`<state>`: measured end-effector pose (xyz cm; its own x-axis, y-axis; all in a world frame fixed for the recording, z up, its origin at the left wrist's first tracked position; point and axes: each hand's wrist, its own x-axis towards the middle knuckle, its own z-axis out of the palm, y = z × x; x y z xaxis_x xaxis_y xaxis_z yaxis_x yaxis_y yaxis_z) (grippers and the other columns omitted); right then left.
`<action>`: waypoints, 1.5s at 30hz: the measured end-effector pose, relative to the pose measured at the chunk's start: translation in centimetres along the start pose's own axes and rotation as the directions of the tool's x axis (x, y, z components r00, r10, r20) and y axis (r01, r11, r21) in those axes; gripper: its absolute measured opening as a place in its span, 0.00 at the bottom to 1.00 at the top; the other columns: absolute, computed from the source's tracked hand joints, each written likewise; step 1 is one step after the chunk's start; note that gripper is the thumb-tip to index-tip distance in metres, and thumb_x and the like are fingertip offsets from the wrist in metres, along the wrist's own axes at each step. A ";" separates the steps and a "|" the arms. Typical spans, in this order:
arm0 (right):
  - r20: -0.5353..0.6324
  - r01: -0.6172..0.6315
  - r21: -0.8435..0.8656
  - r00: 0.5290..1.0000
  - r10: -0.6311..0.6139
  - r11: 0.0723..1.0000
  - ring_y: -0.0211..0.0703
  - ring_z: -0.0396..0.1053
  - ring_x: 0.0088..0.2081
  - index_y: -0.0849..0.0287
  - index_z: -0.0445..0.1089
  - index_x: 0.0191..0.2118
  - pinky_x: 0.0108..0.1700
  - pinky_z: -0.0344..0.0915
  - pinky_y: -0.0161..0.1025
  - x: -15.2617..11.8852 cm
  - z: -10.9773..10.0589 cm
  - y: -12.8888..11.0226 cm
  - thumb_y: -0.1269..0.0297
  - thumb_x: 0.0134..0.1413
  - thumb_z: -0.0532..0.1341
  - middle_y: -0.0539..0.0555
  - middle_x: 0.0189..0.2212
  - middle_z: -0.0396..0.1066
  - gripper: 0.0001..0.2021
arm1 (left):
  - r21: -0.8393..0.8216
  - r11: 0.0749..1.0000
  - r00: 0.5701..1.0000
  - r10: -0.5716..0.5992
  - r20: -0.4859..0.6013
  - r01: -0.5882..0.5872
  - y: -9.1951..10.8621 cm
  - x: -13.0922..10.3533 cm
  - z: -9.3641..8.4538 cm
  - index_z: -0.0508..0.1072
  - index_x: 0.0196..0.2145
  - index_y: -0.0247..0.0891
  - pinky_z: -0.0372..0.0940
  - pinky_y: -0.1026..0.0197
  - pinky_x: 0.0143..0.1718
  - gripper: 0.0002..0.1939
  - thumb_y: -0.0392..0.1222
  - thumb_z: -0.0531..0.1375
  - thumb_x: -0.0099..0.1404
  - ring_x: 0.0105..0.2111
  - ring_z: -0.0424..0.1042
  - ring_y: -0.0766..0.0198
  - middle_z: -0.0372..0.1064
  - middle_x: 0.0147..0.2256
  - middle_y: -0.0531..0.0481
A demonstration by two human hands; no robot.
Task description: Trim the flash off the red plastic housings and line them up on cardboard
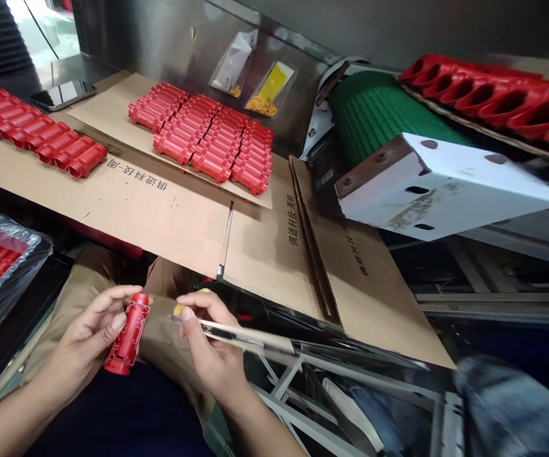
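Observation:
Above my lap, my left hand (91,336) is closed around a red plastic tube (129,333), thumb against its side. The tube tilts slightly and has flared ends and dark line markings along its body. To its right, apart from it, my right hand (214,346) pinches a slim tool with a pale handle (250,337). That handle points away to the right. The tool's front end is blurred near my fingertips, so its kind is unclear. A yellow cover (179,310) shows at the fingertips of this hand.
Red tubes (212,136) lie in rows on cardboard (174,216), with another row (36,130) at left beside a phone (63,95). A lined bin (31,244) holds red parts. At right, a green conveyor (393,111) carries red parts (497,95); its white metal end (445,184) juts out.

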<state>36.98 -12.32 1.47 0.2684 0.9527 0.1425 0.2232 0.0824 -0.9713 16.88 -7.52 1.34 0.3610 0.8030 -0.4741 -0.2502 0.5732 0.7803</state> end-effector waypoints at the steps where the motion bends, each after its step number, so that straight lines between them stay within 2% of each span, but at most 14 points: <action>1: 0.078 -0.094 0.038 0.993 0.091 0.995 0.35 0.70 0.26 0.57 0.77 0.44 0.26 0.68 0.31 0.4 0.1 0.0 0.59 0.69 0.65 0.51 0.30 0.74 0.08 | 0.000 0.998 0.998 -0.056 0.016 0.056 0.1 0.0 0.0 0.83 0.55 0.45 0.75 0.60 0.35 0.22 0.52 0.72 0.64 0.36 0.80 0.55 0.83 0.46 0.40; 4: 0.345 -0.407 0.186 0.880 0.328 0.894 0.30 0.64 0.19 0.59 0.74 0.36 0.19 0.61 0.27 1.0 0.7 0.5 0.46 0.61 0.70 0.45 0.23 0.69 0.19 | -0.042 0.991 0.987 -0.124 0.105 0.129 0.2 0.0 -0.3 0.86 0.52 0.41 0.75 0.59 0.38 0.24 0.58 0.72 0.63 0.44 0.82 0.48 0.81 0.52 0.35; 6: 0.407 -0.501 0.234 0.829 0.384 0.833 0.30 0.62 0.16 0.59 0.71 0.35 0.17 0.61 0.27 0.9 1.0 0.8 0.42 0.62 0.69 0.43 0.20 0.67 0.22 | -0.079 0.993 0.990 -0.082 0.119 0.092 0.1 -0.1 -0.4 0.86 0.52 0.39 0.77 0.57 0.41 0.33 0.68 0.70 0.60 0.49 0.80 0.43 0.75 0.61 0.32; 7: 0.390 -0.477 0.222 0.843 0.371 0.850 0.31 0.64 0.16 0.59 0.71 0.36 0.18 0.63 0.28 0.7 1.1 0.9 0.43 0.64 0.67 0.43 0.19 0.68 0.21 | -0.052 0.998 0.996 -0.030 0.087 0.035 0.1 -0.2 -0.4 0.87 0.51 0.39 0.77 0.58 0.40 0.35 0.69 0.71 0.57 0.50 0.80 0.42 0.74 0.63 0.32; 8: 0.349 -0.396 0.180 0.882 0.317 0.901 0.34 0.68 0.19 0.59 0.72 0.36 0.21 0.68 0.29 0.4 1.1 0.8 0.47 0.67 0.66 0.45 0.21 0.70 0.18 | 0.007 0.999 0.999 0.037 0.034 -0.038 0.1 -0.3 -0.3 0.87 0.50 0.39 0.77 0.58 0.41 0.34 0.67 0.75 0.54 0.51 0.80 0.42 0.76 0.61 0.32; 10: 0.240 -0.094 0.017 0.967 0.087 0.995 0.41 0.78 0.31 0.59 0.76 0.40 0.33 0.78 0.36 0.0 0.8 0.4 0.57 0.70 0.64 0.53 0.29 0.78 0.10 | 0.152 0.973 0.978 0.187 -0.086 -0.173 0.1 -0.4 0.0 0.87 0.45 0.41 0.76 0.61 0.43 0.24 0.53 0.80 0.51 0.50 0.80 0.46 0.82 0.53 0.37; 11: 0.200 0.080 -0.071 0.978 -0.064 0.994 0.45 0.81 0.40 0.59 0.78 0.43 0.42 0.81 0.40 -0.1 0.6 0.2 0.64 0.70 0.64 0.57 0.36 0.81 0.06 | 0.192 0.958 0.962 0.240 -0.133 -0.213 0.2 -0.4 0.1 0.87 0.42 0.42 0.75 0.63 0.42 0.19 0.47 0.80 0.52 0.47 0.81 0.49 0.83 0.48 0.40; 13: 0.176 0.333 -0.160 0.936 -0.305 0.929 0.50 0.80 0.53 0.59 0.78 0.52 0.55 0.80 0.44 -0.3 0.2 -0.2 0.73 0.68 0.64 0.61 0.46 0.82 0.10 | 0.161 0.959 0.952 0.258 -0.166 -0.232 0.2 -0.1 0.1 0.85 0.40 0.43 0.75 0.65 0.35 0.15 0.44 0.79 0.56 0.37 0.80 0.57 0.84 0.41 0.44; 16: 0.182 0.465 -0.088 0.877 -0.445 0.881 0.49 0.81 0.54 0.59 0.75 0.59 0.56 0.80 0.43 -0.5 0.0 -0.3 0.75 0.68 0.65 0.61 0.50 0.83 0.17 | 0.084 0.975 0.972 0.212 -0.103 -0.204 0.0 0.4 -0.1 0.84 0.40 0.40 0.70 0.68 0.25 0.14 0.44 0.78 0.57 0.27 0.74 0.64 0.82 0.37 0.47; 20: 0.126 0.486 -0.015 0.868 -0.480 0.874 0.48 0.81 0.46 0.55 0.79 0.57 0.48 0.82 0.43 -0.7 0.6 0.3 0.71 0.68 0.67 0.60 0.50 0.82 0.14 | 0.061 0.980 0.973 0.196 -0.124 -0.190 -0.1 0.1 0.3 0.84 0.39 0.39 0.70 0.69 0.25 0.15 0.44 0.78 0.56 0.26 0.72 0.66 0.81 0.35 0.47; 25: 0.123 0.481 -0.007 0.871 -0.477 0.877 0.48 0.81 0.44 0.54 0.78 0.58 0.44 0.81 0.45 -0.6 1.0 0.5 0.70 0.69 0.67 0.60 0.48 0.83 0.15 | 0.062 0.983 0.970 0.183 -0.158 -0.175 0.2 -0.4 0.8 0.83 0.39 0.39 0.71 0.69 0.27 0.15 0.44 0.79 0.56 0.25 0.70 0.68 0.82 0.37 0.47; 32: 0.118 0.465 0.027 0.878 -0.464 0.885 0.48 0.80 0.45 0.56 0.79 0.56 0.46 0.81 0.45 -0.6 1.0 0.5 0.70 0.70 0.67 0.61 0.47 0.83 0.13 | 0.086 0.986 0.988 0.145 -0.048 -0.140 -0.8 0.3 -0.8 0.83 0.42 0.41 0.71 0.69 0.30 0.13 0.43 0.77 0.60 0.28 0.73 0.68 0.82 0.42 0.48; 40: 0.132 0.375 0.070 0.915 -0.381 0.925 0.48 0.81 0.49 0.54 0.78 0.55 0.50 0.81 0.46 -0.9 0.9 -0.1 0.70 0.69 0.67 0.58 0.47 0.83 0.12 | 0.004 0.981 0.980 0.191 -0.046 -0.191 -1.3 0.2 -1.0 0.83 0.42 0.40 0.70 0.70 0.28 0.13 0.42 0.76 0.61 0.26 0.71 0.70 0.81 0.43 0.47; 45: 0.115 0.353 0.080 0.926 -0.360 0.932 0.46 0.81 0.48 0.54 0.78 0.54 0.52 0.79 0.43 -1.3 1.0 -0.2 0.72 0.68 0.68 0.57 0.46 0.84 0.12 | -0.043 0.985 0.985 0.167 -0.041 -0.168 -1.3 0.1 -1.2 0.84 0.42 0.38 0.71 0.70 0.27 0.15 0.43 0.77 0.58 0.26 0.72 0.69 0.81 0.42 0.45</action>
<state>35.66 -13.32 1.30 0.0606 0.8860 0.4598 0.2276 0.4362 -0.8706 16.19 -7.93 -0.20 0.2770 0.8933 -0.3538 -0.3454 0.4362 0.8309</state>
